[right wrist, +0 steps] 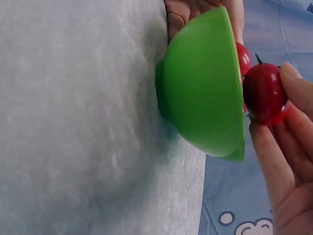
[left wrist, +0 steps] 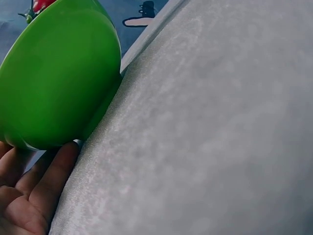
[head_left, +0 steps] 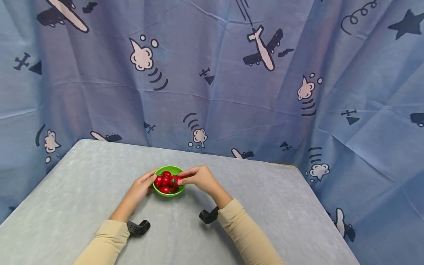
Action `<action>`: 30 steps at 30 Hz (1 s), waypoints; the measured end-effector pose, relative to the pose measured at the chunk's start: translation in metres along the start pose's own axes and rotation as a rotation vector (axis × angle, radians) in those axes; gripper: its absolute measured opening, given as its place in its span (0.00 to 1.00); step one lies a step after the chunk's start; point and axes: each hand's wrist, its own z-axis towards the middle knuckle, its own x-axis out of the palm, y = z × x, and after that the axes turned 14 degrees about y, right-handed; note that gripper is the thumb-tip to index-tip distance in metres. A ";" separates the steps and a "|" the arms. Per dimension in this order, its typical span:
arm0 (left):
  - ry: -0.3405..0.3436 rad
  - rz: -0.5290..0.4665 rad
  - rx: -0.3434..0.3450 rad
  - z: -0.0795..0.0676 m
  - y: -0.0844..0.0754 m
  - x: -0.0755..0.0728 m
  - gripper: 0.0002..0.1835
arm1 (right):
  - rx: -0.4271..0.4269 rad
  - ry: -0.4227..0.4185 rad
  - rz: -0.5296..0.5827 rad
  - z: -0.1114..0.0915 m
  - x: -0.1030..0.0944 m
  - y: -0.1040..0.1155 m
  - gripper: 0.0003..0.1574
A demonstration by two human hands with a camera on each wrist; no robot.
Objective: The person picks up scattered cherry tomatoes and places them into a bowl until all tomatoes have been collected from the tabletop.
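Observation:
A green bowl (head_left: 169, 195) filled with several red tomatoes (head_left: 165, 181) stands on the table. At its left side my left hand (head_left: 138, 187) holds it, thumb by the rim; in the left wrist view the fingers (left wrist: 61, 169) touch the low part of the bowl's wall. My right hand (head_left: 204, 179) is over the bowl's right rim. Seen from the right wrist, it pinches one tomato (right wrist: 265, 94) with a green stem between thumb and fingers, right at the bowl's rim. Whether this tomato touches the others is hard to tell.
The pale grey table (head_left: 265, 213) reaches back to a blue curtain (head_left: 185, 73) printed with planes and clouds. Each wrist wears a black camera mount, the left one (head_left: 139, 228) and the right one (head_left: 208, 216), both low over the tabletop.

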 end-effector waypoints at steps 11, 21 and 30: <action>-0.003 -0.001 0.007 0.003 0.000 0.003 0.27 | -0.025 -0.019 -0.014 -0.002 0.002 -0.005 0.16; 0.002 -0.018 0.014 0.005 0.004 -0.001 0.27 | -0.033 -0.007 -0.019 0.000 0.005 -0.005 0.16; 0.007 -0.043 0.019 0.005 0.006 -0.003 0.28 | -0.068 -0.030 -0.055 -0.009 -0.007 -0.011 0.14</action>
